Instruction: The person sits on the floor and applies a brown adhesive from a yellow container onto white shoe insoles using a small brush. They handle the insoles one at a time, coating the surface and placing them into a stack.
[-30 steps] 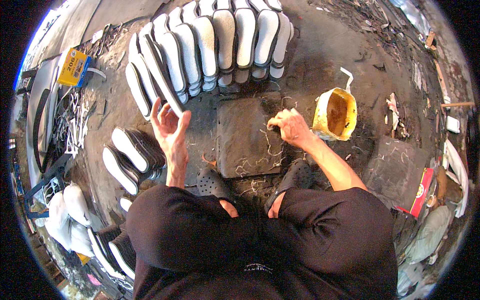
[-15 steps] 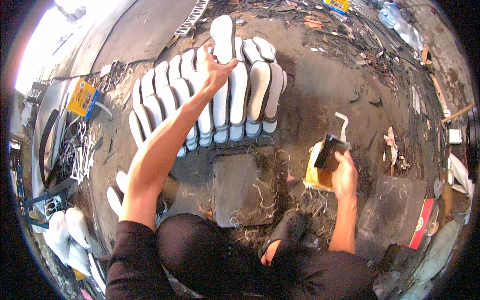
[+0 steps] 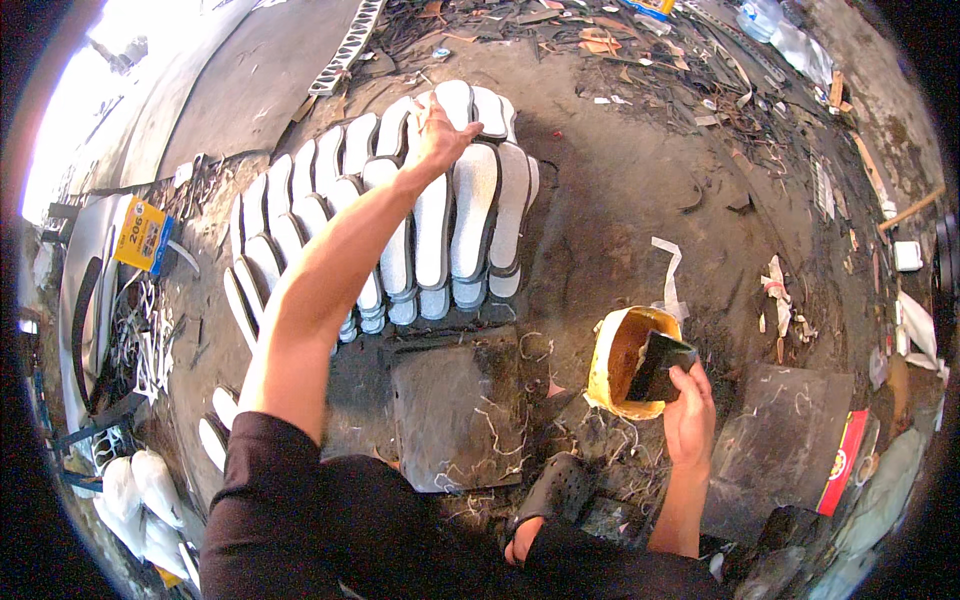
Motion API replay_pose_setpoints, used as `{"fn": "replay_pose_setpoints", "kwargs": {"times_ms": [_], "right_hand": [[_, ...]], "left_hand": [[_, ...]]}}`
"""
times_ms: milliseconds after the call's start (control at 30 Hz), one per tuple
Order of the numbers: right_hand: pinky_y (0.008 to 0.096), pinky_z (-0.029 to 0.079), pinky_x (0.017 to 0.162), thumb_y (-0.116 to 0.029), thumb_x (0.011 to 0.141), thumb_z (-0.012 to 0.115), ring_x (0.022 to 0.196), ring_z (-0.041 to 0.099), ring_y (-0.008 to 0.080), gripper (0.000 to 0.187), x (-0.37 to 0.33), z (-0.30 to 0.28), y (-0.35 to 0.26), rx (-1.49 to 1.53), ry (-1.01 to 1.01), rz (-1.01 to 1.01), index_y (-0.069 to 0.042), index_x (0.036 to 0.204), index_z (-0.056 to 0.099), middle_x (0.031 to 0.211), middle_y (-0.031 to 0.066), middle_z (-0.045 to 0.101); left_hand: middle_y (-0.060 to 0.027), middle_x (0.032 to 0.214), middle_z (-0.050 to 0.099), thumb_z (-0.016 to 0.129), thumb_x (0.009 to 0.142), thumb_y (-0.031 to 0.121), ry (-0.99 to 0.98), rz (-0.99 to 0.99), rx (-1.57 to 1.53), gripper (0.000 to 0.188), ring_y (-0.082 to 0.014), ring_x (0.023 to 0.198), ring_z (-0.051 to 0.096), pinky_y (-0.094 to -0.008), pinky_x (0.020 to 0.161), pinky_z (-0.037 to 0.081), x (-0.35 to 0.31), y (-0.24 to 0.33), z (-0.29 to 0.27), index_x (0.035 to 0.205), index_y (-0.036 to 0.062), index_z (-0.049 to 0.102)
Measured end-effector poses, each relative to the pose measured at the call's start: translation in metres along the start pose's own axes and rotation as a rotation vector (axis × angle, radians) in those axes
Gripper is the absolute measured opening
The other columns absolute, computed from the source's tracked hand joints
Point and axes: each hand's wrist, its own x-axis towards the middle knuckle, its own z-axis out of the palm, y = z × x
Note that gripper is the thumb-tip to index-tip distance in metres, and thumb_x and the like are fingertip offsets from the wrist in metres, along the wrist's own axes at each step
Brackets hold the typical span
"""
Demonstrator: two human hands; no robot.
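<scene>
Rows of white shoe soles with dark edges lie overlapping on the ground in front of me. At the far row my left hand rests with fingers spread and thumb out, touching the soles beside one white sole. My right hand grips a flat black piece, perhaps a spreader. Its lower part is inside a cut-open yellowish container with a brown-stained inside. A white strip lies behind the container.
A dark square board lies near my feet, with another dark sheet to the right. A yellow-and-blue box and white strips are at left. Scraps litter the far ground.
The sole that stood out beyond the far row at my left hand now lies lower, in line with the others. The black piece has tipped into the container. The whole view has shifted.
</scene>
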Motion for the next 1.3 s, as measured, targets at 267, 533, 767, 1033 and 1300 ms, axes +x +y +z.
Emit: {"fn": "replay_pose_setpoints", "kwargs": {"times_ms": [267,533,767,1033,1300], "right_hand": [[0.0461,0.059,0.101,-0.02,0.106,0.073,0.112,0.079,0.0408,0.04,0.03,-0.014,-0.013,-1.359,0.033,-0.47,0.005,0.136,0.074,0.121,0.0272,0.081],[0.0531,0.06,0.081,-0.011,0.099,0.071,0.09,0.077,0.0478,0.024,0.081,-0.026,0.058,-1.531,-0.063,-0.745,0.005,0.115,0.077,0.099,0.0318,0.077],[0.0287,0.052,0.065,-0.023,0.109,0.069,0.081,0.065,0.0086,0.018,0.013,-0.06,0.0,-0.508,0.14,-0.316,-0.007,0.109,0.076,0.095,0.0002,0.073],[0.0296,0.055,0.092,-0.02,0.106,0.075,0.102,0.069,0.0086,0.031,-0.083,0.0,-0.009,-0.681,-0.35,-0.103,0.001,0.129,0.078,0.114,-0.0005,0.079],[0.0301,0.053,0.099,-0.022,0.108,0.077,0.105,0.07,0.0112,0.028,-0.088,0.153,-0.112,-0.519,-0.32,-0.597,-0.004,0.129,0.077,0.119,0.0027,0.08]], "left_hand": [[-0.0219,0.144,0.068,0.086,0.095,0.024,0.471,0.045,0.037,0.053,-0.0375,0.139,0.06,-0.0498,0.123,0.042,-0.241,-0.073,-0.192,0.142,0.0049,0.07],[-0.0283,0.141,0.062,0.087,0.091,0.031,0.5,-0.537,0.527,0.067,-0.0482,0.136,0.055,-0.0568,0.119,0.042,-0.509,-0.258,-0.267,0.146,0.0026,0.064],[-0.0243,0.149,0.057,0.088,0.089,0.038,0.37,-0.792,0.672,0.074,-0.0443,0.137,0.055,-0.0584,0.113,0.045,-0.528,-0.274,-0.266,0.154,0.0214,0.058],[-0.0217,0.145,0.061,0.087,0.081,0.024,0.634,-0.67,0.216,0.073,-0.0418,0.138,0.057,-0.0543,0.116,0.046,-0.497,-0.232,-0.276,0.149,0.0132,0.063],[-0.0189,0.142,0.052,0.086,0.074,0.009,0.303,-0.103,-0.186,0.06,-0.0371,0.124,0.053,-0.0491,0.107,0.049,-0.523,-0.085,-0.167,0.132,0.0112,0.072]]}}
